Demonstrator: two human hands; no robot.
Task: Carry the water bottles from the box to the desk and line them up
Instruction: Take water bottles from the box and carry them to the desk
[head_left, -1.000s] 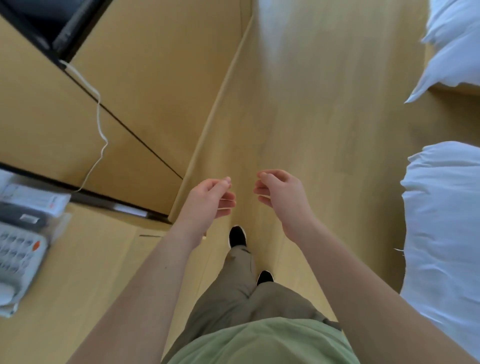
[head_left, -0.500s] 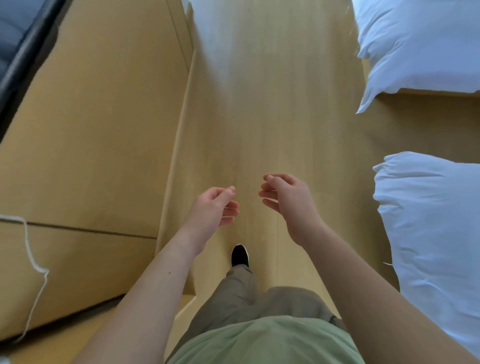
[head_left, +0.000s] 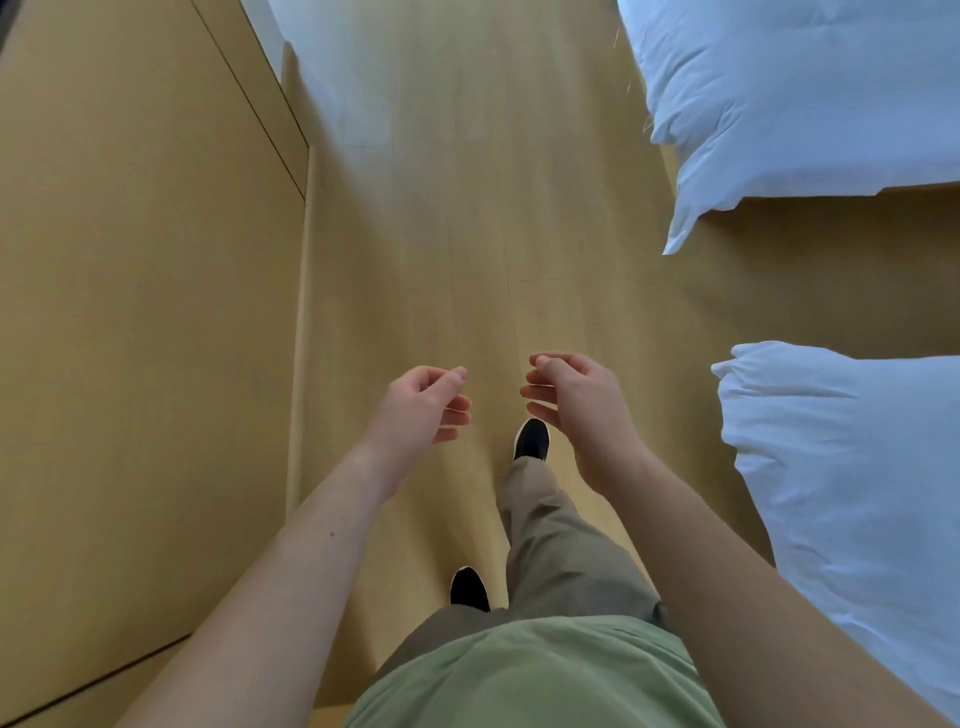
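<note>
Now the white cord is gone; left hand (head_left: 423, 410) and right hand (head_left: 574, 402) stay empty.

Floor (head_left: 467, 234) lane between panels (head_left: 145, 312), bedding (head_left: 831, 467)

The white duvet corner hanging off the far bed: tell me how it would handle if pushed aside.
The duvet corner would probably flop and fold, since it droops to a soft point. Its puffy creases suggest it is light for its bulk. It likely would not slide away; the rest lies on the bed.

No water bottle, box or bench shows in the head view. The left hand (head_left: 423, 408) and right hand (head_left: 574, 402) hang near each other, apart, fingers loosely curled, holding nothing.
</note>
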